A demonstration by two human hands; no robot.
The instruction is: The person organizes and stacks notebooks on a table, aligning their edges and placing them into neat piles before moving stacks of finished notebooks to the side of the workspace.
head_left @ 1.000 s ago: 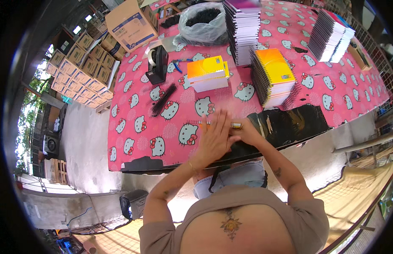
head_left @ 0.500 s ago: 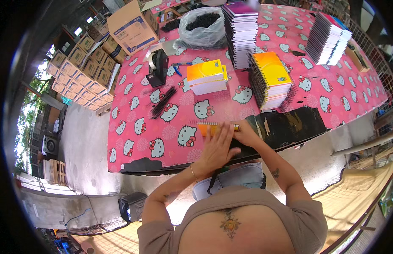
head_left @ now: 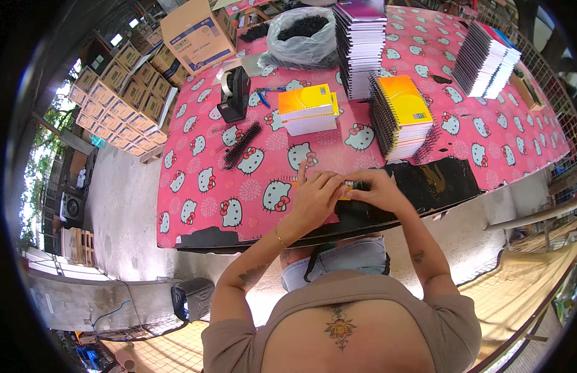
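Observation:
A small orange-yellow spiral notebook (head_left: 347,198) lies near the table's front edge, mostly covered by my hands. My left hand (head_left: 317,198) is bent over it, gripping it near its coiled edge, with one finger pointing away from me. A bit of loose coil shows left of that hand. At the notebook's right end my right hand (head_left: 381,191) is closed, thumb and fingers pinched together. Something small and dark shows at its fingertips, too hidden to name. Further off lie a stack of yellow notebooks (head_left: 307,118) and a bundle of black coils (head_left: 243,146).
A black tape dispenser (head_left: 234,93), blue-handled pliers (head_left: 263,97) and a clear bag of black coils (head_left: 301,46) stand at the back. Notebook stacks with yellow (head_left: 400,118), purple (head_left: 361,56) and mixed covers (head_left: 484,62) rise rightward. Cardboard boxes (head_left: 198,40) are at the far left.
My left hand has gone from lying flat on the notebook to bent fingers. The right hand has shifted slightly right, its fingers now pinched at the notebook's end. The view has moved slightly.

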